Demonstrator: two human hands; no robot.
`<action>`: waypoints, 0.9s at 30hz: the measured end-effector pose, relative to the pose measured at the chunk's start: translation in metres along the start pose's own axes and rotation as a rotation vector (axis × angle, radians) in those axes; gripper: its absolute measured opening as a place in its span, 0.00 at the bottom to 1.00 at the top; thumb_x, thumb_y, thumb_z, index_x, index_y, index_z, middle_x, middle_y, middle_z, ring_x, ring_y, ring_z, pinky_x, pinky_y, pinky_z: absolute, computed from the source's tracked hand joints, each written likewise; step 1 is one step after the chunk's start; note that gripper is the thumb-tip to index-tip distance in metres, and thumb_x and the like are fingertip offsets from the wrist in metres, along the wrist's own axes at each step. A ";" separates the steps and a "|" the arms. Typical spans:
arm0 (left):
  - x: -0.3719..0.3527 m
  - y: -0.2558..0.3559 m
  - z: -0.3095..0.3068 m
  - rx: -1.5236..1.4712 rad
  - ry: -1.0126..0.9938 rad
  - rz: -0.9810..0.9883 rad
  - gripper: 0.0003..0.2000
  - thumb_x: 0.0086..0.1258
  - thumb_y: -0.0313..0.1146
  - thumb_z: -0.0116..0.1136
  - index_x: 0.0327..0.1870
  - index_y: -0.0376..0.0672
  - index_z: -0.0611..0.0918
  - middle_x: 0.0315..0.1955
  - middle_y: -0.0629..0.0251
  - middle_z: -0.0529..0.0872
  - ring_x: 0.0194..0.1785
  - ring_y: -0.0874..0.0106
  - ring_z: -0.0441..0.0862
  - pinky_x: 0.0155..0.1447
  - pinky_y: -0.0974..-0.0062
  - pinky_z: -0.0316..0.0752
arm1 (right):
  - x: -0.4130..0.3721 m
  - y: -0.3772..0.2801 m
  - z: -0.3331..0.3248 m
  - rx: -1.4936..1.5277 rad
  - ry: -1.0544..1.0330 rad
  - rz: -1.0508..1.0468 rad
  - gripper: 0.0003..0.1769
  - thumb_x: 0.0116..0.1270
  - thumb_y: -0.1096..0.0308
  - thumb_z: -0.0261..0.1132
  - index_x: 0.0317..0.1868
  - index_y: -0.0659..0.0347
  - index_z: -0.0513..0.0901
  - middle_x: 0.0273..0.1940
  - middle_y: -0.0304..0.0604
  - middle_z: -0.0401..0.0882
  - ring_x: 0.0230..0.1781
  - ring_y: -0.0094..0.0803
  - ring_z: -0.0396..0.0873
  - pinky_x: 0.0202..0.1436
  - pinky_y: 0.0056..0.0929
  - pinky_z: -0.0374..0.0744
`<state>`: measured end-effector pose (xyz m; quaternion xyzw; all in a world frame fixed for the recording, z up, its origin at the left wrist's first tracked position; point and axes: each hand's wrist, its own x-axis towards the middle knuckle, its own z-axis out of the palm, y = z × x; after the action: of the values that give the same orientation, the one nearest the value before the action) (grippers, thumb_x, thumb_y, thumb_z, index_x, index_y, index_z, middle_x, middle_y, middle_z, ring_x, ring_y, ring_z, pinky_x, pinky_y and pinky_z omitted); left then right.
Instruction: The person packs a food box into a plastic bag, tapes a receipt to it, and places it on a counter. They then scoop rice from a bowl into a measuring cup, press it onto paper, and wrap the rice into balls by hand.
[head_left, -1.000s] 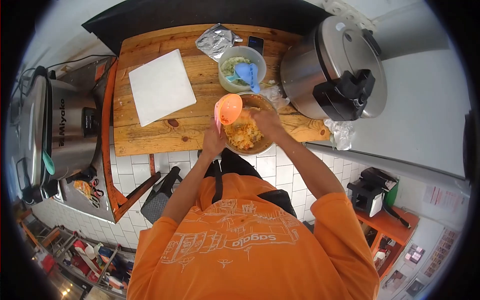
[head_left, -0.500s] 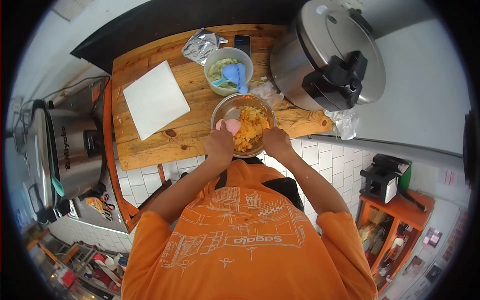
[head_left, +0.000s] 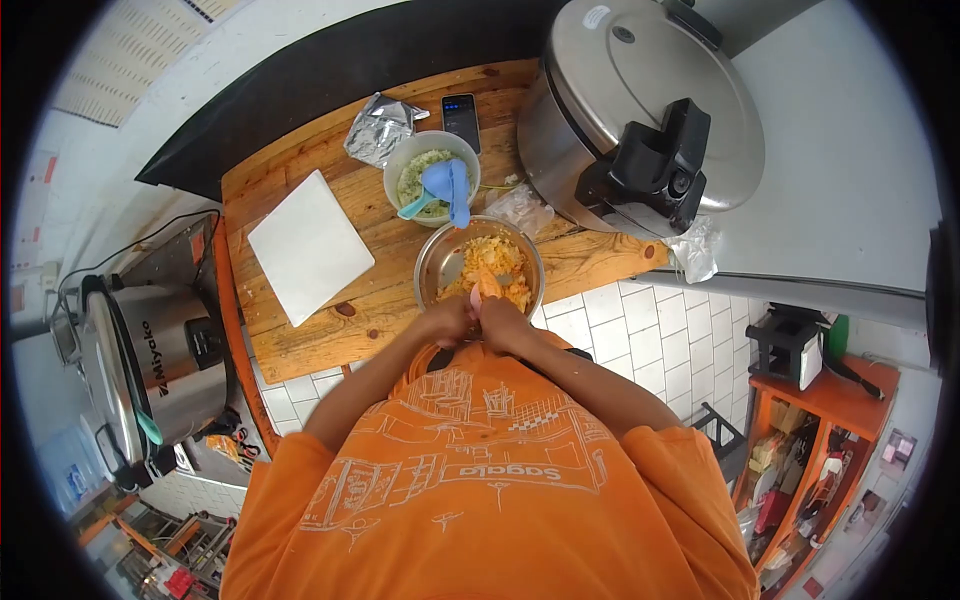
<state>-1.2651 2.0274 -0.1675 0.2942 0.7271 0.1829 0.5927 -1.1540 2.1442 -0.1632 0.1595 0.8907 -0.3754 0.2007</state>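
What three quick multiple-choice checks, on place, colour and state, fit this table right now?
1. Where are the hands? A on the white board; B together at the near rim of the metal bowl; C on the phone.
2. The spoon in the white tub is: A blue; B red; C black.
3. The lid of the steel cooker is: A shut; B raised; C off.
B: left hand and right hand meet there around the orange scoop. A: its bowl shows blue. A: the lid lies flat under its latch.
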 end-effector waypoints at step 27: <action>-0.014 -0.017 0.013 -0.756 0.272 -0.047 0.10 0.74 0.28 0.50 0.45 0.30 0.80 0.16 0.65 0.74 0.12 0.74 0.68 0.16 0.73 0.62 | -0.052 -0.004 -0.030 -0.326 0.146 0.068 0.20 0.63 0.76 0.58 0.56 0.73 0.75 0.38 0.65 0.83 0.36 0.58 0.85 0.40 0.48 0.84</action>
<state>-1.2539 2.0044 -0.1706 0.0117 0.6869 0.4613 0.5614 -1.1174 2.1565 -0.1172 0.1815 0.9461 -0.2065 0.1714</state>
